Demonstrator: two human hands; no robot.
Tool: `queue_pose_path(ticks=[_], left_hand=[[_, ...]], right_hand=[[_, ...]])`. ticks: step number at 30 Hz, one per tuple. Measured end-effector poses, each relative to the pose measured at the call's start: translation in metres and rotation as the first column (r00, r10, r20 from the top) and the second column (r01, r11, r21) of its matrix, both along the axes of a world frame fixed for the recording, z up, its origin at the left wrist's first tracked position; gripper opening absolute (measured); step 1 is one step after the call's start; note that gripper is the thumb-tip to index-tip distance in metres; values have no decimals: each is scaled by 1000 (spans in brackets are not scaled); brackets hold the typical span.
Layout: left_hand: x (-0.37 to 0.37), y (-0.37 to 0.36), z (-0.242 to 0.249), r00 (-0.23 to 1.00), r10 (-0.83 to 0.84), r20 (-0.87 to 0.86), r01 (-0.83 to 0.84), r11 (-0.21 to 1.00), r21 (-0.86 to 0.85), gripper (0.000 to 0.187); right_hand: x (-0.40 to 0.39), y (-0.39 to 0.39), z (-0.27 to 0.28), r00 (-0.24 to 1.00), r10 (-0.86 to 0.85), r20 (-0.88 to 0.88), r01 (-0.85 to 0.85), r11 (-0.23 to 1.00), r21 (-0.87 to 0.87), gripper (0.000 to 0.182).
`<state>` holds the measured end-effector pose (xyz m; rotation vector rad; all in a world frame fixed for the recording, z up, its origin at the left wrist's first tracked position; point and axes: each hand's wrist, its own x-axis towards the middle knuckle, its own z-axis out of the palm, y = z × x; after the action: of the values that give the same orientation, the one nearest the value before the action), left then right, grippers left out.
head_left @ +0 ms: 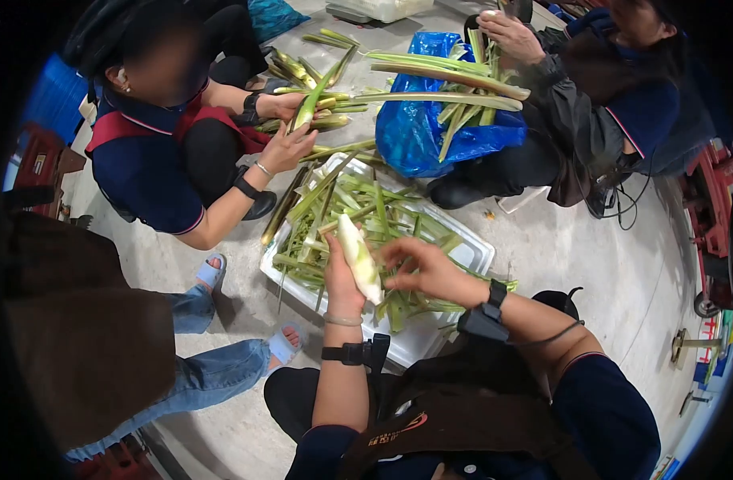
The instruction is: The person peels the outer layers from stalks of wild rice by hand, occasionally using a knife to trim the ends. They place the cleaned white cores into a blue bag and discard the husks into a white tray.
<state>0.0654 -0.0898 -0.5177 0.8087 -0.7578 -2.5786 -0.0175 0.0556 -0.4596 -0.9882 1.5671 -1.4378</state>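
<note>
A pale, peeled water bamboo shoot with a green patch on its side stands tilted in my left hand, whose fingers wrap it from the left. My right hand is just right of the shoot, fingers spread and curved, its fingertips near the shoot's lower end. Nothing shows in that right hand. Below both hands lies a white tray heaped with stripped green leaves and husks.
At upper left a person holds an unpeeled green stalk near a pile of stalks. A blue plastic bag with husks stands before another person at upper right. Sandalled feet of someone standing are at left.
</note>
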Motion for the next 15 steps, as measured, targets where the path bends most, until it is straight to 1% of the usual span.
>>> queue_pose_path(ticks=[1,2,3,4,5,6,7,8,9,10,11,13,14,15], left_hand=[[-4,6,-3,999,19,-28,-20,999,-42,68],[-7,12,0,999,8,-33,-9,999,-41,68],[-7,19,3,999,-45,-14,43,992,-115,64],[-7,24,5,996,-90,9,90,978,-188,61],[-10,28,4,996,-85,23,88,963,-257,56],[-10,29,3,996,-81,23,84,963,-256,56],[-9,30,2,995,-89,43,97,950,-297,54],[-9,30,3,993,-97,63,113,934,-338,52],[-9,31,7,995,-88,45,98,942,-321,47],[-9,31,4,995,-89,46,99,942,-321,47],[-10,31,1,996,-75,56,90,934,-346,46],[-9,32,-5,996,-63,69,84,925,-371,44],[-8,32,-3,996,-57,72,80,923,-376,42],[-8,32,-1,996,-51,75,76,921,-381,40]], right_hand=[[-7,-4,-3,991,-132,-33,134,989,68,26],[-11,-7,-6,963,-258,-79,267,955,128,29],[-12,-8,-10,961,-274,-46,278,949,150,30],[-12,-8,-14,959,-277,-51,282,948,148,30],[-10,-8,-16,947,-320,-21,319,933,167,29],[-9,-8,-17,933,-360,10,351,917,190,27],[-9,-8,-19,933,-358,-40,359,916,177,25],[-8,-8,-20,935,-353,-38,354,918,179,25],[-9,-8,-23,932,-363,0,357,914,194,23],[-9,-7,-25,926,-376,39,361,909,209,22],[-9,-6,-28,925,-378,41,362,908,210,22],[-12,-6,-32,924,-356,142,321,920,224,24],[-13,-6,-30,923,-358,142,322,920,224,24],[-16,-6,-27,931,-322,174,276,930,242,21]])
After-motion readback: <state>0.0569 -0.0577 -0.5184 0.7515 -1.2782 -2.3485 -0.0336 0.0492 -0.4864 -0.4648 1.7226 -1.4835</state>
